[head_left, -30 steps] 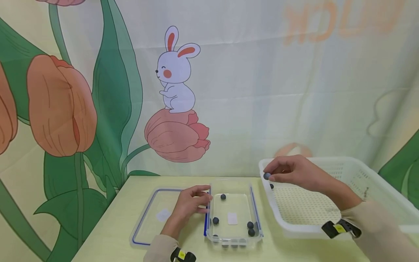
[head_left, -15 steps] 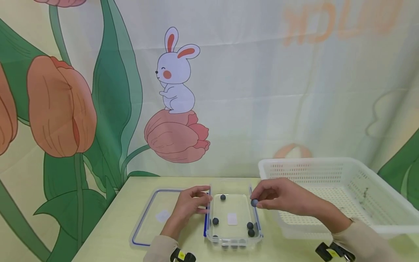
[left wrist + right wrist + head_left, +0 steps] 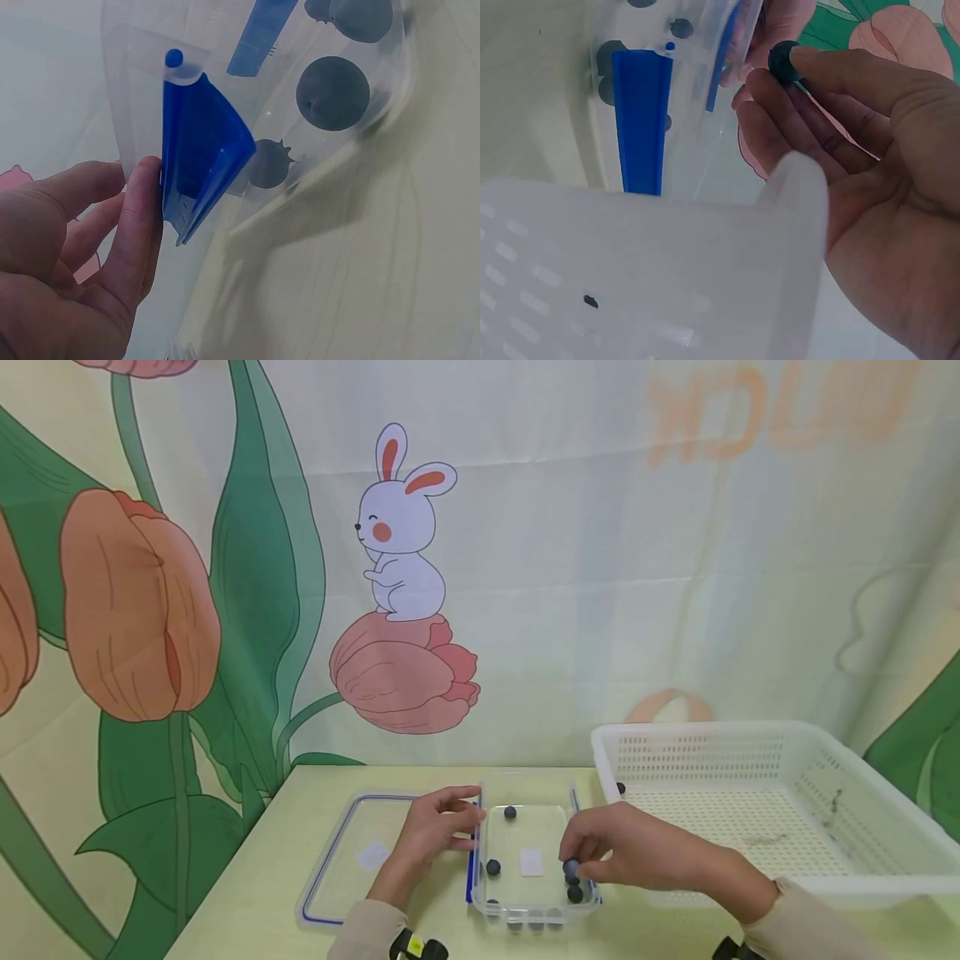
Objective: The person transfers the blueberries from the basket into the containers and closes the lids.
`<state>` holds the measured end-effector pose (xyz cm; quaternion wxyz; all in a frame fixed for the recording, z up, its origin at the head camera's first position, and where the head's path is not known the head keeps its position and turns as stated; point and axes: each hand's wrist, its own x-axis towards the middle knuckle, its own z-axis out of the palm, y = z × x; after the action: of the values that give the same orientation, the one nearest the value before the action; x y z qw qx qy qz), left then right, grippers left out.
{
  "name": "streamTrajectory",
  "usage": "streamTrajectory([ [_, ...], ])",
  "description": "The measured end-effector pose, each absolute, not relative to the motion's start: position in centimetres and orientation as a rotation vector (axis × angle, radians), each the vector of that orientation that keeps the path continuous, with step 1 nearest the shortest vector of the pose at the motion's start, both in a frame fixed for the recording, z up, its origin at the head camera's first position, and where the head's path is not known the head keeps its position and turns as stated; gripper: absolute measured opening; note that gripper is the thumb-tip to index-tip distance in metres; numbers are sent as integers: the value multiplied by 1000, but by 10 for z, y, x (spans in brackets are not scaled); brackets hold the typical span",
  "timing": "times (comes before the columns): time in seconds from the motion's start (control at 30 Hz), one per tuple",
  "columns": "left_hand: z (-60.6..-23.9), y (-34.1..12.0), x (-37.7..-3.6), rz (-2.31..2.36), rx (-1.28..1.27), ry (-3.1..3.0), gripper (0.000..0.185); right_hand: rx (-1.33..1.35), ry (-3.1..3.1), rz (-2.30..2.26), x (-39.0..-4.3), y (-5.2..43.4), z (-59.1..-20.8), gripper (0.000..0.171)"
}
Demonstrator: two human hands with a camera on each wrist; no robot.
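Lowering a dark berry [image 3: 571,866], pinched in right hand [image 3: 622,852] fingertips, into the clear box [image 3: 534,906] on the table [image 3: 255,893]; bracing the box's blue clip [image 3: 199,161] with loosely curled left hand [image 3: 71,255] fingers, gripping nothing; calling next, probably, for letting go.

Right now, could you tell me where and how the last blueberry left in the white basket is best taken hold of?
Pinch the blueberry across its round middle with thumb and fingertip, coming from above. It lies in the white basket's near-left corner close against the walls, so a sideways approach looks blocked; the open top is probably the free way in.
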<state>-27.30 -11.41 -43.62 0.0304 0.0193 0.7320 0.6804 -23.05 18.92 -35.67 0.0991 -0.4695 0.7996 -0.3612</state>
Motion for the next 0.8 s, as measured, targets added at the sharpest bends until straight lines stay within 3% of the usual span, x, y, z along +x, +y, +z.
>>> streamTrajectory([
  [0.53,-437,-115,-274,2101,60,2248,42,-1505,2380,-853,-232,180,-367,18],
  [0.8,-437,-115,-273,2102,72,2246,43,-1399,2376,-874,-229,183,-359,21],
])
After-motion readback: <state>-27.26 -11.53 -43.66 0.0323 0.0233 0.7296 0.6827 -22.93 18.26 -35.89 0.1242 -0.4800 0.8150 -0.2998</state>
